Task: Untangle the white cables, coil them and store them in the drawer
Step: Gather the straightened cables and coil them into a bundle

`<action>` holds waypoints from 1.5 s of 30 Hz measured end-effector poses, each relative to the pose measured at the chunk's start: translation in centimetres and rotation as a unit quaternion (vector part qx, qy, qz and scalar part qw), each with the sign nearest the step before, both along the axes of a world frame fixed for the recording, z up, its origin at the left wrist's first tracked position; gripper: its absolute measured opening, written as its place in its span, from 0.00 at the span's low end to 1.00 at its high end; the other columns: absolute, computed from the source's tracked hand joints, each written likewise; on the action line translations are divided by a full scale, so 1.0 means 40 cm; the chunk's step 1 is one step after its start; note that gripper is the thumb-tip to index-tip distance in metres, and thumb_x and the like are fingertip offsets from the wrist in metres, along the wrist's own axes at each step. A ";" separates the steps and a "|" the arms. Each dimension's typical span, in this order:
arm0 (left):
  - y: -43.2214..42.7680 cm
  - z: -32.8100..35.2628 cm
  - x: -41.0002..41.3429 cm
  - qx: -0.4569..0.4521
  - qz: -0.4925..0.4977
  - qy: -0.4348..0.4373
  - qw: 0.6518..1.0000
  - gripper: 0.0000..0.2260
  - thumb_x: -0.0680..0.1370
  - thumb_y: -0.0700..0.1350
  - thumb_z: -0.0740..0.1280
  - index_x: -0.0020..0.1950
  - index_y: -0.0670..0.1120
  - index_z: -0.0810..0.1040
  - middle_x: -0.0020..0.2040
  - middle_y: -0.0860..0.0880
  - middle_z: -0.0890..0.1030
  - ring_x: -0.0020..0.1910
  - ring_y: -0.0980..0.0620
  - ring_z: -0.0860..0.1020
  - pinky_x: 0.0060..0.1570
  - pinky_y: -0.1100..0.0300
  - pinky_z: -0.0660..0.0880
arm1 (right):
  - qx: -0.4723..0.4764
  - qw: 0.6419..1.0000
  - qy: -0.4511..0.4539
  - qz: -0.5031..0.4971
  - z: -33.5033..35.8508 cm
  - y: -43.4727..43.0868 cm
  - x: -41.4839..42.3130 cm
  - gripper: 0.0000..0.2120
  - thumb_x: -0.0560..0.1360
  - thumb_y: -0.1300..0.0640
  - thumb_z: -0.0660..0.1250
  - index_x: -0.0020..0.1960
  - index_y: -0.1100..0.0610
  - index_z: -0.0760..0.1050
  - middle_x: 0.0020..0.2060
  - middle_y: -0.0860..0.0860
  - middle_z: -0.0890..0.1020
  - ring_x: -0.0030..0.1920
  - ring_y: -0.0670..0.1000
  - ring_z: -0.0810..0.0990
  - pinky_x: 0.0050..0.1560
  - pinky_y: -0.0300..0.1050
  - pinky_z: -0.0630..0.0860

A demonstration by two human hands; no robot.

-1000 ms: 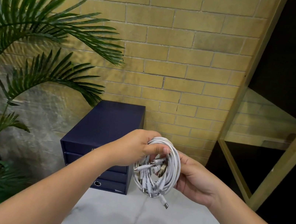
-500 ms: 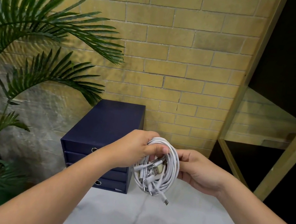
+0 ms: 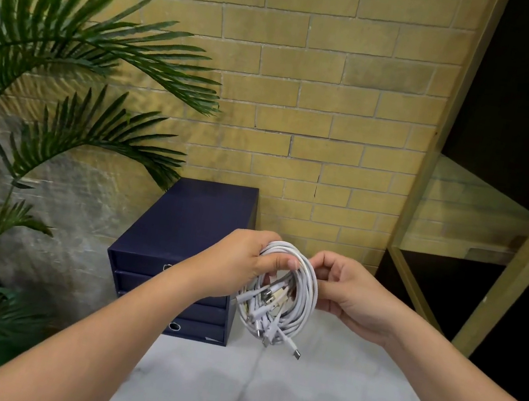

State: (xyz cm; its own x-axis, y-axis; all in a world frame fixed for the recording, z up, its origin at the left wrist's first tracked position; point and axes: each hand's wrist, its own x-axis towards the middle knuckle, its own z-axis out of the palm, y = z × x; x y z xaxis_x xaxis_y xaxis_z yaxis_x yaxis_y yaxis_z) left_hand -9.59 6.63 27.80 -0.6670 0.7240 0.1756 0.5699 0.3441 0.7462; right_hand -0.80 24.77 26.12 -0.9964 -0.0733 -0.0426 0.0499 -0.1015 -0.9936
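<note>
A bundle of white cables (image 3: 288, 303) hangs as a loose coil above the table, with several plug ends dangling out of its lower part. My left hand (image 3: 243, 262) grips the top of the coil, thumb pressed over the strands. My right hand (image 3: 350, 295) pinches the coil's right side with its fingertips. Just left of the coil stands a dark blue drawer unit (image 3: 179, 249) on the table's back left corner, all three of its drawers shut.
The white marble table (image 3: 259, 397) lies below my hands. A potted palm (image 3: 52, 62) in a green pot fills the left side. A brick wall is behind. A gold-framed glass shelf (image 3: 495, 219) stands at the right.
My right hand has moved from behind the coil up to its right side and now pinches the strands. The coil has stayed in my left hand.
</note>
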 end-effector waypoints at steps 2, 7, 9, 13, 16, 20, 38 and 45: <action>0.001 -0.003 0.000 -0.004 -0.004 0.000 1.000 0.21 0.69 0.67 0.62 0.44 0.51 0.80 0.39 0.49 0.81 0.34 0.60 0.74 0.35 0.67 0.70 | -0.019 1.000 -0.014 0.016 -0.001 -0.002 0.003 0.09 0.73 0.72 0.65 0.51 0.63 0.72 0.41 0.58 0.81 0.37 0.50 0.82 0.37 0.41 0.79; 0.000 -0.016 -0.006 -0.005 0.003 0.009 1.000 0.23 0.69 0.67 0.62 0.44 0.48 0.80 0.37 0.51 0.80 0.33 0.60 0.73 0.34 0.66 0.70 | -0.069 0.996 -0.050 0.024 -0.010 -0.011 0.005 0.06 0.76 0.70 0.60 0.48 0.60 0.71 0.39 0.57 0.79 0.35 0.50 0.79 0.35 0.41 0.77; -0.002 -0.022 -0.008 -0.006 0.007 0.014 1.000 0.24 0.68 0.68 0.63 0.43 0.47 0.79 0.38 0.49 0.81 0.33 0.60 0.73 0.34 0.66 0.69 | -0.109 0.991 -0.075 0.032 -0.003 -0.009 0.007 0.05 0.76 0.64 0.60 0.44 0.59 0.74 0.39 0.57 0.78 0.35 0.50 0.78 0.37 0.43 0.78; -0.006 -0.029 -0.009 0.004 0.028 0.010 1.000 0.22 0.67 0.68 0.62 0.43 0.50 0.79 0.38 0.49 0.81 0.32 0.61 0.73 0.32 0.69 0.69 | -0.104 0.990 -0.069 0.061 -0.004 -0.033 0.014 0.12 0.76 0.49 0.61 0.48 0.57 0.76 0.42 0.56 0.81 0.39 0.51 0.79 0.43 0.45 0.77; 0.002 -0.032 -0.011 0.004 0.028 0.013 1.000 0.22 0.69 0.66 0.63 0.44 0.49 0.80 0.38 0.49 0.81 0.33 0.60 0.73 0.33 0.64 0.70 | -0.084 0.995 -0.050 0.027 -0.015 -0.050 0.013 0.21 0.71 0.49 0.70 0.59 0.59 0.71 0.48 0.55 0.81 0.47 0.52 0.79 0.49 0.46 0.76; 0.006 -0.051 -0.023 -0.012 0.030 0.011 0.999 0.17 0.74 0.61 0.67 0.44 0.47 0.80 0.40 0.45 0.81 0.35 0.52 0.74 0.35 0.54 0.71 | -0.055 0.997 -0.049 0.023 -0.020 -0.068 0.009 0.24 0.72 0.60 0.70 0.66 0.58 0.67 0.49 0.53 0.80 0.47 0.49 0.79 0.50 0.42 0.75; 0.007 -0.124 -0.002 -0.023 0.065 0.010 0.998 0.10 0.75 0.60 0.66 0.38 0.57 0.77 0.33 0.53 0.79 0.31 0.60 0.74 0.32 0.64 0.69 | 0.035 0.993 -0.105 -0.046 -0.083 -0.083 -0.013 0.12 0.73 0.65 0.67 0.53 0.57 0.68 0.40 0.55 0.80 0.39 0.51 0.79 0.38 0.44 0.72; 0.023 -0.143 0.009 -0.033 0.074 -0.003 0.997 0.15 0.75 0.60 0.67 0.42 0.48 0.80 0.34 0.50 0.82 0.35 0.53 0.79 0.35 0.58 0.73 | 0.185 0.982 -0.039 0.002 -0.097 -0.083 -0.020 0.09 0.68 0.71 0.63 0.47 0.65 0.75 0.35 0.55 0.73 0.35 0.50 0.71 0.34 0.41 0.66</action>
